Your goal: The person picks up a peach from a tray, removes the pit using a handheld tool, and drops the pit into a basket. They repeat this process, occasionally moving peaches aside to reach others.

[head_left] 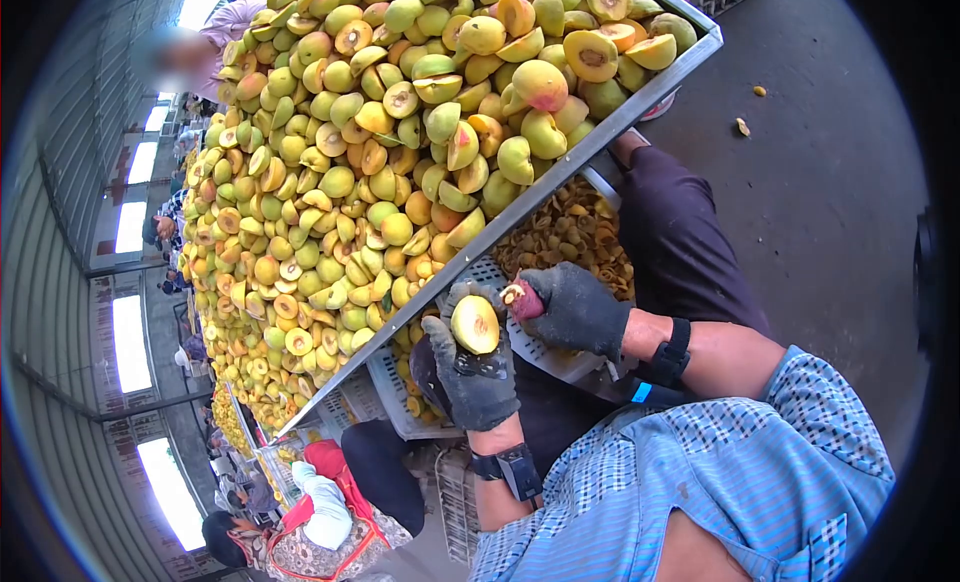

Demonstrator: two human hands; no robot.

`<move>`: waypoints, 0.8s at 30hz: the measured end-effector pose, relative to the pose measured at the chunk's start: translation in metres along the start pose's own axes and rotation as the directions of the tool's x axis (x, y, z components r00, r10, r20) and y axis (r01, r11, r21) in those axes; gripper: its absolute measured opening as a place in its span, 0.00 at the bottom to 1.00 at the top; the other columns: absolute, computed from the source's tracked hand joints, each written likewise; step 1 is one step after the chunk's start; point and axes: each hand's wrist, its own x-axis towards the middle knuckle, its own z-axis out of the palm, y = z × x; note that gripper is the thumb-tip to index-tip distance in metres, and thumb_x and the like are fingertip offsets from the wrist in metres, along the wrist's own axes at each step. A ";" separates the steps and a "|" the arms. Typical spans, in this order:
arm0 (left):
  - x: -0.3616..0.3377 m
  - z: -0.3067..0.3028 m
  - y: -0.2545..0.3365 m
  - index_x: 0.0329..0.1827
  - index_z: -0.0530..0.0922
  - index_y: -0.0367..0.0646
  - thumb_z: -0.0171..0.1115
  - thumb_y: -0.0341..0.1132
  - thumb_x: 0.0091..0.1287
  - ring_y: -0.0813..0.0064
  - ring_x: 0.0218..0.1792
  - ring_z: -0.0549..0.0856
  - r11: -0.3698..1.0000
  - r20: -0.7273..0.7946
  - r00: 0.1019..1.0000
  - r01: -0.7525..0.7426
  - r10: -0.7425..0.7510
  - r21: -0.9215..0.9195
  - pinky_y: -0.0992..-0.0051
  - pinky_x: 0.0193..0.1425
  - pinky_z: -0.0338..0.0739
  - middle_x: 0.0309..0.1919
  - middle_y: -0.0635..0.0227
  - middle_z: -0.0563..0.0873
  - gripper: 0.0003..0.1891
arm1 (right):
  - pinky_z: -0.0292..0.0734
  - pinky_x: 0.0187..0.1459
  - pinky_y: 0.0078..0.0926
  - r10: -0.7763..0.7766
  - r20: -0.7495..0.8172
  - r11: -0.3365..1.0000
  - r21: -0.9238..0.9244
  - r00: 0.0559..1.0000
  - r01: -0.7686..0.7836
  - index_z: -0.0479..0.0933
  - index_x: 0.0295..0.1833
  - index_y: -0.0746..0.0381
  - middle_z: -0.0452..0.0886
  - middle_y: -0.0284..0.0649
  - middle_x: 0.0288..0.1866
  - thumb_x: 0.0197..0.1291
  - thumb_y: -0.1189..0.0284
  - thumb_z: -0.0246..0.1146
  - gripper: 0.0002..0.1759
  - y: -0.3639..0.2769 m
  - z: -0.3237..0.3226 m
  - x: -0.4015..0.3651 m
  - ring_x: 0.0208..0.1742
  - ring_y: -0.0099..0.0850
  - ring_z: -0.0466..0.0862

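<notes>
My left hand (474, 387), in a dark, wet-looking glove, is closed around a peach half (475, 325) with its pale yellow cut face turned up. Close beside it, my gloved right hand (580, 310) grips a short tool with a dark red handle (524, 302). The tool's tip, with something pale and yellowish at it, points at the peach half across a small gap. Both hands are just off the near metal edge of a large table (560, 172) heaped with halved peaches (400, 99).
Below my hands, a white plastic crate (405, 397) holds peach pieces. A container of brown peach stones and scraps (575, 237) sits by my leg. Another person (320, 512) works further along the table, with more people in the background. Fruit scraps (743, 127) lie on the floor.
</notes>
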 end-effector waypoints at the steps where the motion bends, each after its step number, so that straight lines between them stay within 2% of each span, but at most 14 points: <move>1: -0.005 0.005 0.000 0.63 0.80 0.36 0.58 0.45 0.80 0.61 0.55 0.85 0.884 0.095 0.983 -0.185 0.159 0.430 0.61 0.66 0.78 0.56 0.58 0.88 0.21 | 0.80 0.46 0.45 0.034 0.074 0.999 0.003 0.997 -0.034 0.84 0.47 0.58 0.87 0.51 0.40 0.68 0.62 0.63 0.12 0.003 0.008 -0.004 0.45 0.54 0.86; 2: -0.007 0.007 -0.001 0.64 0.79 0.34 0.48 0.49 0.85 0.63 0.66 0.80 0.563 0.248 0.935 -0.351 0.254 0.748 0.57 0.75 0.74 0.63 0.56 0.83 0.25 | 0.80 0.46 0.44 0.068 0.146 0.998 0.003 0.987 -0.069 0.84 0.47 0.58 0.87 0.52 0.41 0.70 0.61 0.62 0.13 0.007 0.015 -0.006 0.45 0.54 0.86; 3: 0.014 -0.012 -0.009 0.64 0.79 0.36 0.46 0.55 0.84 0.61 0.62 0.83 0.979 0.282 0.959 -0.075 0.019 0.189 0.56 0.72 0.77 0.60 0.57 0.85 0.28 | 0.79 0.48 0.44 0.056 0.195 0.998 0.019 0.979 -0.060 0.84 0.48 0.59 0.87 0.53 0.42 0.72 0.58 0.59 0.16 0.010 0.021 -0.006 0.46 0.54 0.86; 4: 0.025 -0.031 -0.016 0.64 0.79 0.36 0.46 0.55 0.84 0.61 0.62 0.83 0.980 0.283 0.959 -0.072 0.016 0.187 0.56 0.72 0.77 0.60 0.57 0.85 0.28 | 0.79 0.48 0.44 0.058 0.193 0.998 0.016 0.979 -0.063 0.84 0.48 0.59 0.87 0.53 0.42 0.72 0.58 0.59 0.16 0.011 0.022 -0.007 0.46 0.54 0.86; 6: 0.034 -0.032 -0.022 0.63 0.79 0.39 0.46 0.58 0.83 0.58 0.59 0.84 0.999 0.220 0.975 0.006 -0.015 0.043 0.57 0.70 0.78 0.58 0.58 0.85 0.29 | 0.79 0.48 0.45 0.088 0.168 0.996 -0.021 0.982 -0.086 0.84 0.49 0.58 0.87 0.52 0.42 0.74 0.55 0.57 0.19 0.007 0.020 -0.004 0.46 0.54 0.86; 10: 0.041 -0.032 -0.029 0.63 0.79 0.40 0.48 0.53 0.84 0.55 0.59 0.85 0.999 0.258 0.965 -0.032 0.034 -0.011 0.54 0.69 0.79 0.57 0.55 0.86 0.25 | 0.79 0.49 0.45 0.125 0.182 0.992 -0.034 0.975 -0.121 0.84 0.51 0.57 0.87 0.52 0.43 0.74 0.52 0.56 0.21 0.004 0.018 0.000 0.47 0.55 0.85; 11: 0.039 -0.027 -0.030 0.61 0.80 0.39 0.49 0.50 0.84 0.55 0.59 0.85 0.993 0.226 0.971 -0.099 0.082 0.063 0.53 0.69 0.80 0.56 0.53 0.86 0.22 | 0.79 0.49 0.45 0.122 0.171 0.992 -0.032 0.978 -0.118 0.84 0.52 0.57 0.87 0.51 0.44 0.75 0.51 0.56 0.21 0.007 0.021 0.000 0.48 0.55 0.86; 15: 0.041 -0.025 -0.030 0.60 0.81 0.38 0.49 0.49 0.85 0.55 0.58 0.85 0.993 0.199 0.975 -0.107 0.096 0.046 0.53 0.68 0.81 0.55 0.52 0.87 0.22 | 0.80 0.50 0.43 0.103 0.099 0.994 0.034 0.990 -0.107 0.84 0.53 0.56 0.87 0.51 0.46 0.74 0.51 0.57 0.21 0.006 0.026 -0.003 0.49 0.54 0.86; 18: 0.031 -0.013 -0.025 0.57 0.82 0.38 0.49 0.47 0.85 0.57 0.56 0.86 0.989 0.159 0.981 -0.123 0.109 0.080 0.56 0.68 0.81 0.54 0.54 0.87 0.21 | 0.80 0.50 0.39 0.086 0.148 0.993 0.063 0.985 -0.096 0.84 0.54 0.57 0.88 0.51 0.45 0.74 0.53 0.60 0.20 0.008 0.026 -0.001 0.48 0.49 0.88; 19: 0.026 -0.007 -0.024 0.55 0.82 0.37 0.49 0.46 0.85 0.58 0.55 0.87 0.963 0.180 0.969 -0.204 0.172 0.176 0.59 0.67 0.81 0.52 0.55 0.88 0.21 | 0.80 0.50 0.39 0.087 0.150 0.993 0.064 0.985 -0.097 0.84 0.54 0.57 0.88 0.51 0.45 0.74 0.53 0.60 0.20 0.007 0.026 -0.002 0.48 0.49 0.88; 21: 0.019 0.002 -0.022 0.54 0.82 0.36 0.49 0.46 0.85 0.60 0.53 0.87 0.921 0.201 0.951 -0.284 0.235 0.268 0.61 0.65 0.81 0.50 0.56 0.88 0.20 | 0.81 0.50 0.34 0.148 0.171 0.957 0.223 0.974 -0.184 0.84 0.55 0.60 0.90 0.47 0.43 0.73 0.58 0.63 0.18 0.005 0.028 -0.005 0.45 0.39 0.89; 22: 0.017 0.006 -0.021 0.52 0.83 0.36 0.50 0.44 0.85 0.62 0.52 0.87 0.856 0.250 0.925 -0.364 0.286 0.366 0.63 0.64 0.80 0.49 0.58 0.88 0.20 | 0.81 0.50 0.34 0.145 0.177 0.957 0.224 0.974 -0.183 0.84 0.55 0.60 0.90 0.47 0.43 0.73 0.58 0.63 0.18 0.002 0.028 -0.006 0.45 0.39 0.89; 23: 0.016 0.008 -0.020 0.50 0.84 0.35 0.50 0.42 0.85 0.65 0.51 0.86 0.774 0.308 0.893 -0.440 0.328 0.454 0.66 0.62 0.80 0.48 0.59 0.88 0.19 | 0.81 0.49 0.33 0.143 0.160 0.941 0.283 0.977 -0.184 0.84 0.54 0.61 0.90 0.44 0.42 0.72 0.60 0.64 0.17 0.000 0.028 -0.008 0.43 0.33 0.88; 24: 0.018 0.008 -0.020 0.50 0.84 0.35 0.50 0.42 0.85 0.65 0.51 0.86 0.773 0.308 0.891 -0.445 0.333 0.451 0.66 0.62 0.80 0.48 0.59 0.88 0.19 | 0.80 0.49 0.31 0.142 0.142 0.923 0.338 0.980 -0.183 0.85 0.54 0.63 0.90 0.41 0.41 0.72 0.61 0.65 0.16 -0.001 0.027 -0.009 0.42 0.28 0.86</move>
